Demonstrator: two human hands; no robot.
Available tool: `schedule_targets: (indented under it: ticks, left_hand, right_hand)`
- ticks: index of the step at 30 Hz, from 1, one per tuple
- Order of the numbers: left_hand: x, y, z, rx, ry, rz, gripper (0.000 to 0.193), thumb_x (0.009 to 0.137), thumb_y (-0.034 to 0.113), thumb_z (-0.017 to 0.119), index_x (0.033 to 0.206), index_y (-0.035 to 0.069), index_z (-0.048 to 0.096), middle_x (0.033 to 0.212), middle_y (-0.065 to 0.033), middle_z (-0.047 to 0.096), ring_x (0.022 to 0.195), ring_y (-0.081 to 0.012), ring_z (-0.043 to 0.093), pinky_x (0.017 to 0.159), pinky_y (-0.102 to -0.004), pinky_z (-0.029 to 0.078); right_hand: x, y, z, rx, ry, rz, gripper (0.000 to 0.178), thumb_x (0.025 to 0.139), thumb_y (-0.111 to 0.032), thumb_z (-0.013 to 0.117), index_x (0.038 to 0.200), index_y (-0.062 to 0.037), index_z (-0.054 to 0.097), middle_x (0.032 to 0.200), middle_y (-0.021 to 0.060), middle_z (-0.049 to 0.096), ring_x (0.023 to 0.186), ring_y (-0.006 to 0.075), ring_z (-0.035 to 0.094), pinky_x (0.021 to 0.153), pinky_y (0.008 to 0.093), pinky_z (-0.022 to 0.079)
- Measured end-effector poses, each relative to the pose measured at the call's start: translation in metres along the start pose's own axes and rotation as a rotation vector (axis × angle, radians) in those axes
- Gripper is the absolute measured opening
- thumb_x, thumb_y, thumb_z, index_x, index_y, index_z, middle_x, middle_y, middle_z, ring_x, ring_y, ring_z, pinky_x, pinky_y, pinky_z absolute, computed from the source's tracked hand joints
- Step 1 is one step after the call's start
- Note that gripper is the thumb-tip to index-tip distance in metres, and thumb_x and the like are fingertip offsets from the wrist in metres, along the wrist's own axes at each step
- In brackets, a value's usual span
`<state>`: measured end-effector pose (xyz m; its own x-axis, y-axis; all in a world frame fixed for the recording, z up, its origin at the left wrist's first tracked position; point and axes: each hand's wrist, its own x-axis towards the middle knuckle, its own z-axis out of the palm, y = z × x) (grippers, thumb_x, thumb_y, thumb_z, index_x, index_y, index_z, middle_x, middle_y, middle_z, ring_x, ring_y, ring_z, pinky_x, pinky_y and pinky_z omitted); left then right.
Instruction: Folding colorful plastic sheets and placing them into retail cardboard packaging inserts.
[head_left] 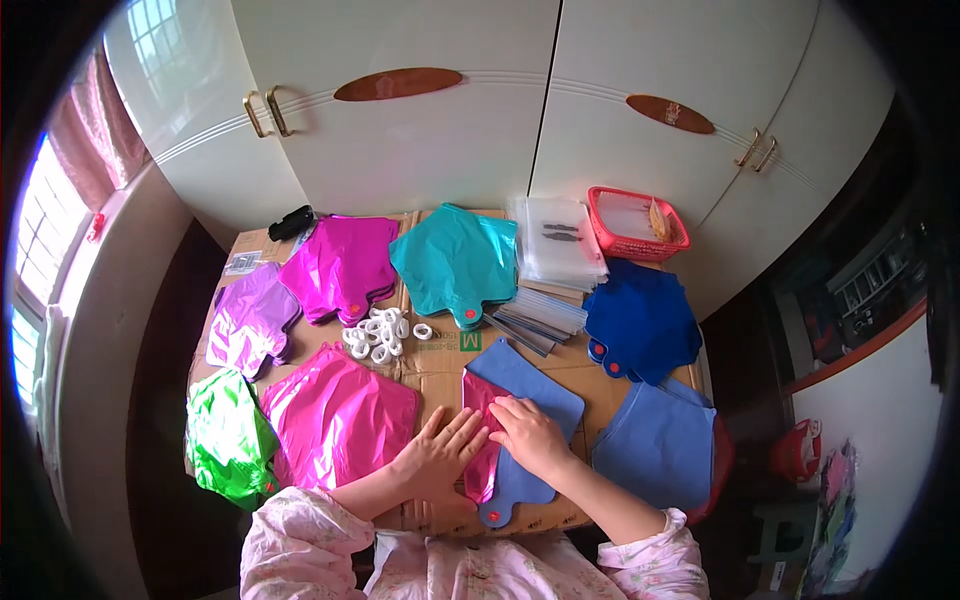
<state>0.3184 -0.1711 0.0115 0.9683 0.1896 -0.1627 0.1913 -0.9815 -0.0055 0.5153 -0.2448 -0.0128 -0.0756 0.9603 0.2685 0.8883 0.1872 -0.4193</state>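
Observation:
A pink foil balloon (482,481), flat and folded into a narrow strip, lies on a blue flat foil balloon (545,393) with a rounded tab. My left hand (443,458) rests flat across the strip's left side, fingers stretched out. From the right, my right hand (533,437) bends its fingers onto the strip, thumb and fingertips drawn in on the foil. Its fingertips are partly hidden. Left of my hands spreads a flat pink star-shaped foil balloon (340,415).
Cardboard (420,380) covers the table. Around it lie green (230,435), lilac (250,315), magenta (340,265), teal (455,260) and dark blue balloons (645,320). White rings (380,335), clear bags (555,235), strips (540,318) and a red basket (640,245) stand beyond.

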Motion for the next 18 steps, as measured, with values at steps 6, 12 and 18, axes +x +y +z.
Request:
schedule_targets:
  ticks: [6, 12, 18]
  left_hand:
    - [0.012, -0.016, 0.009, -0.073, 0.067, -0.025, 0.114, 0.07, 0.082, 0.045, 0.142, -0.005, 0.028, 0.148, -0.0229, 0.029, 0.141, -0.033, 0.023, 0.114, -0.0515, 0.014]
    - [0.031, -0.045, 0.008, -0.041, 0.096, -0.068, 0.121, 0.065, 0.082, 0.052, 0.142, -0.007, 0.026, 0.148, -0.0209, 0.029, 0.141, -0.0314, 0.023, 0.113, -0.0528, 0.016]
    - [0.03, -0.042, 0.005, -0.003, 0.076, -0.059, 0.124, 0.063, 0.084, 0.05, 0.143, -0.007, 0.025, 0.149, -0.0223, 0.028, 0.141, -0.0322, 0.022, 0.114, -0.0517, 0.012]
  right_hand:
    - [-0.001, 0.0, -0.001, -0.003, -0.035, 0.024, 0.046, 0.074, -0.021, 0.073, 0.112, -0.0026, 0.056, 0.117, 0.0097, 0.057, 0.107, 0.0257, 0.055, 0.091, 0.0345, 0.047]
    - [0.0, 0.001, 0.0, 0.001, -0.029, 0.004, 0.047, 0.074, -0.021, 0.074, 0.113, -0.0028, 0.056, 0.118, 0.0098, 0.057, 0.108, 0.0258, 0.054, 0.092, 0.0346, 0.047]
    - [-0.001, 0.002, 0.001, 0.003, -0.025, -0.004, 0.046, 0.074, -0.021, 0.073, 0.113, -0.0022, 0.056, 0.118, 0.011, 0.057, 0.109, 0.0269, 0.054, 0.093, 0.035, 0.046]
